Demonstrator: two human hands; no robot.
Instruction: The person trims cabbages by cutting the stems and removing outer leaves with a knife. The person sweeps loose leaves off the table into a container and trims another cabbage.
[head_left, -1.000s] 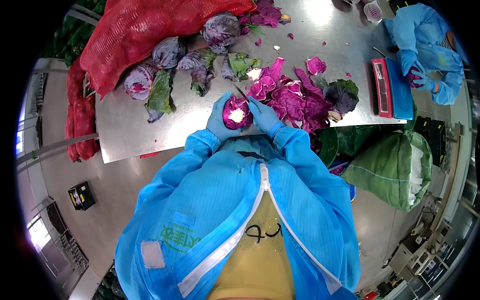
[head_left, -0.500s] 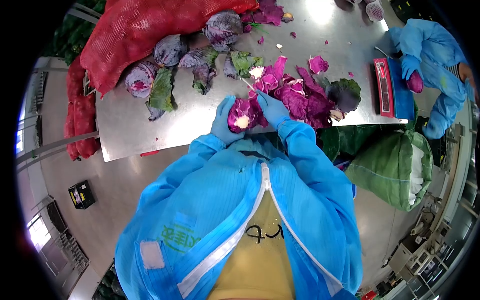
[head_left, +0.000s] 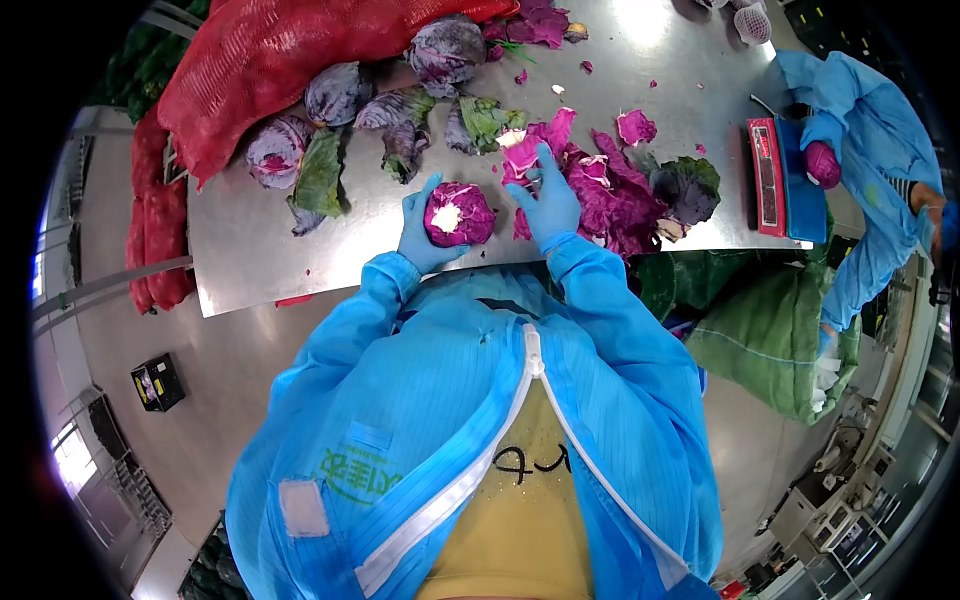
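My left hand (head_left: 420, 236), in a blue glove, is closed around the side of a trimmed purple cabbage (head_left: 460, 214), whose pale cut stem faces up. To its right, my gloved right hand (head_left: 552, 208) is apart from the cabbage, with thumb and forefinger spread; no knife can be made out in it. Loose purple leaves (head_left: 625, 205) lie in a heap beside and behind my right hand. Farther left on the metal table (head_left: 250, 250) are untrimmed cabbages (head_left: 278, 152) and green-purple outer leaves (head_left: 320, 175).
A large red mesh sack (head_left: 250, 85) covers the back left. At the right stands a red and blue scale (head_left: 775, 180). Beyond it, a co-worker's gloved hand (head_left: 822, 130) holds a cabbage (head_left: 822, 165). A green sack (head_left: 755, 335) is below the table's right edge.
My right hand has drawn away from the cabbage and its fingers have spread; the knife seen earlier no longer shows. My left hand has shifted left with the cabbage. The co-worker's lower arm reached toward the green sack.
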